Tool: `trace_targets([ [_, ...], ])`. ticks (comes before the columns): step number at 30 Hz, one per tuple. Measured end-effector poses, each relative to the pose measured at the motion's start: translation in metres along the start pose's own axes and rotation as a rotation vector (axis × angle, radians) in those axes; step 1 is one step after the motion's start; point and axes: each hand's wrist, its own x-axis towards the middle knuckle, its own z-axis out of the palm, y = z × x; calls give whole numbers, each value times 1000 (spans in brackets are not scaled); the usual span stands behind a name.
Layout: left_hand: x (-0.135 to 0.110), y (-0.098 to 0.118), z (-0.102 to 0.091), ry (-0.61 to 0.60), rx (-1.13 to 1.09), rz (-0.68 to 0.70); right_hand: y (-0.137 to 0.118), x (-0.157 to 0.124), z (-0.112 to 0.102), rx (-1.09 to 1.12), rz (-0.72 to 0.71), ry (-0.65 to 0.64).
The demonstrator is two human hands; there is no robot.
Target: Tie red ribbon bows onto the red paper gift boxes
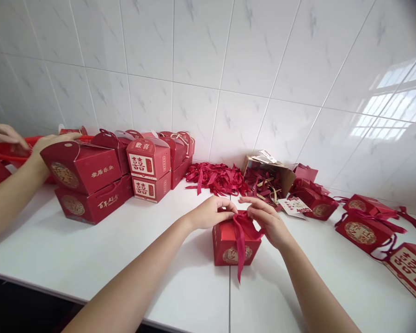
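A small red gift box [225, 240] with a gold round emblem stands upright on the white table between my hands. Dark red ribbon [240, 238] lies over its top, one tail hanging down the front past the bottom edge. My left hand [211, 212] pinches the ribbon at the top left of the box, thumb and fingers together. On the other side, my right hand [267, 221] has its fingers curled round the ribbon at the top right. The ribbon's crossing point is partly covered by my fingers.
A pile of loose red ribbons [215, 178] lies by the tiled wall, beside an open carton [286, 178] of ribbons. Stacked red boxes [149, 159] stand at left; ribboned boxes [364, 231] lie at right. Another person's hands [7, 135] are at a red basket [12, 159], far left.
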Motion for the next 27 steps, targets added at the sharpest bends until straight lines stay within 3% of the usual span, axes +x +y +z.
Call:
trace_targets([
  [4, -1, 3, 1, 7, 5, 19, -1, -8, -6, 70, 45, -76],
  [9, -2, 10, 6, 60, 20, 38, -5, -15, 0, -195, -41, -48],
  [12, -3, 12, 10, 106, 26, 47, -5, -14, 5, -363, -167, 7],
  [18, -2, 11, 9, 183, 16, 43, -2, -15, 3, -558, -427, -46],
  [27, 1, 10, -5, 242, 90, -84, 2, -16, 1, -608, -418, -92],
])
